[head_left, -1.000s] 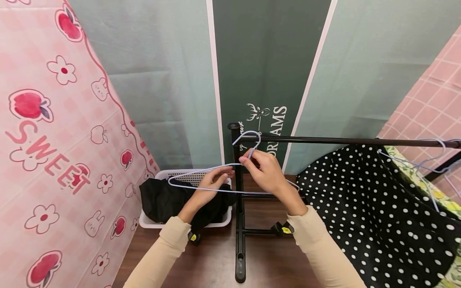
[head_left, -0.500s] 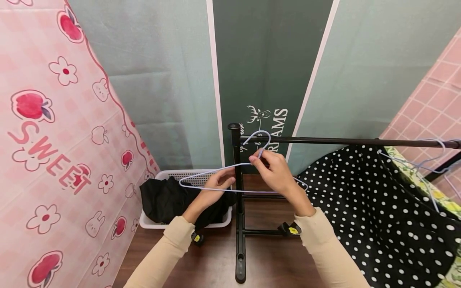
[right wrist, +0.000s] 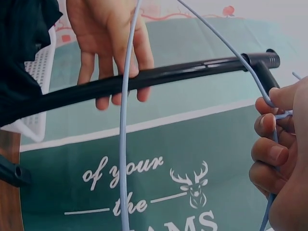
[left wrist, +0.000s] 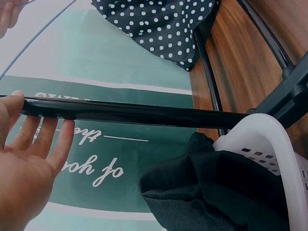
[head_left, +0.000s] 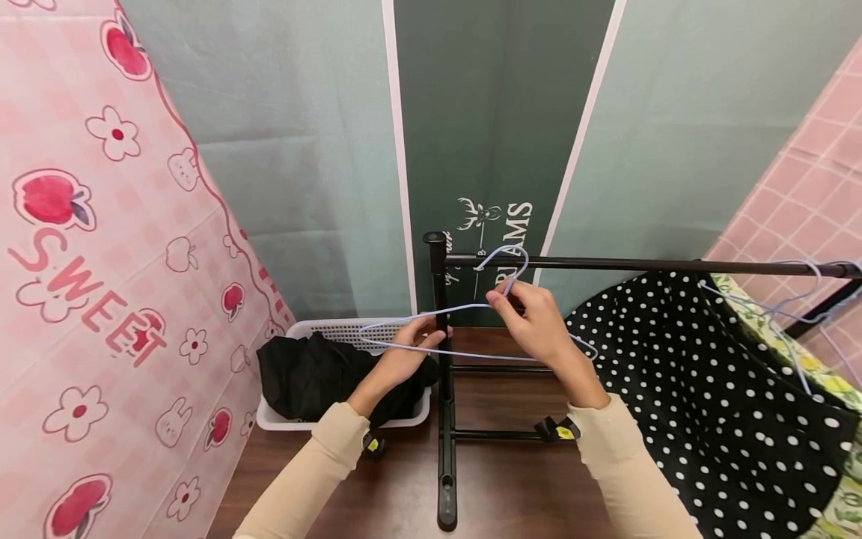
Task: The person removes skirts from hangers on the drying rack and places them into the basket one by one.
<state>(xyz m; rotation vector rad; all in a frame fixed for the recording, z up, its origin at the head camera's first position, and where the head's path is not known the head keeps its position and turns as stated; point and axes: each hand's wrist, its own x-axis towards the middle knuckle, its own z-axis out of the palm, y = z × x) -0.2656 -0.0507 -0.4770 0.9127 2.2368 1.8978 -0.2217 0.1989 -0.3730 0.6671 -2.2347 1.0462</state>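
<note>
I find the right hand (head_left: 535,318) pinching the pale blue hanger (right wrist: 124,115) at its neck, just right of the upright post (head_left: 444,389). The left hand (head_left: 404,350) is clamped on that post, thumb and fingers on opposite sides. The hanger's frame crosses the post and extends either side of it; its hook lies across the line of the rail (head_left: 626,264), near the post. Whether the rail bears it, I cannot tell. Further out, left of the post, a white basket (head_left: 289,425) contains black cloth (head_left: 306,374); well right of it is polka-dot cloth (head_left: 694,389). I assess the step in hand as working the hanger's hook at the rail. In my judgement, the next move calls for a steady post and clearance between hook and rail.
</note>
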